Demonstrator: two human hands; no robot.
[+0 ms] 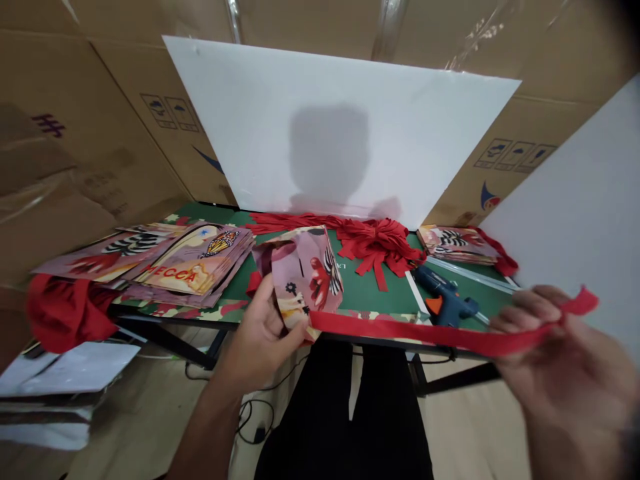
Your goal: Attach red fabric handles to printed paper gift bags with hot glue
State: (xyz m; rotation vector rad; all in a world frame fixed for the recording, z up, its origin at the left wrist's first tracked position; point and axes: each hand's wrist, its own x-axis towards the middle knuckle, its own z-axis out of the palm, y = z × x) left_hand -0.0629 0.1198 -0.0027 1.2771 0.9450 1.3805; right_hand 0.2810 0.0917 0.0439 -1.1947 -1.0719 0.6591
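Observation:
My left hand grips a printed paper bag at its lower edge, thumb in front and fingers behind. The bag is pink with a striped and red flower pattern, and it is partly opened out. From the bag's lower corner a red ribbon runs taut to the right. My right hand, blurred, pinches the ribbon near its far end, whose short tip sticks out past the fingers. Behind the bag, a bundle of red ribbons lies on the green table.
Stacks of printed bags lie on the left, with red ribbon hanging over the edge. A blue glue gun and another bag stack are at right. A white board and cardboard stand behind.

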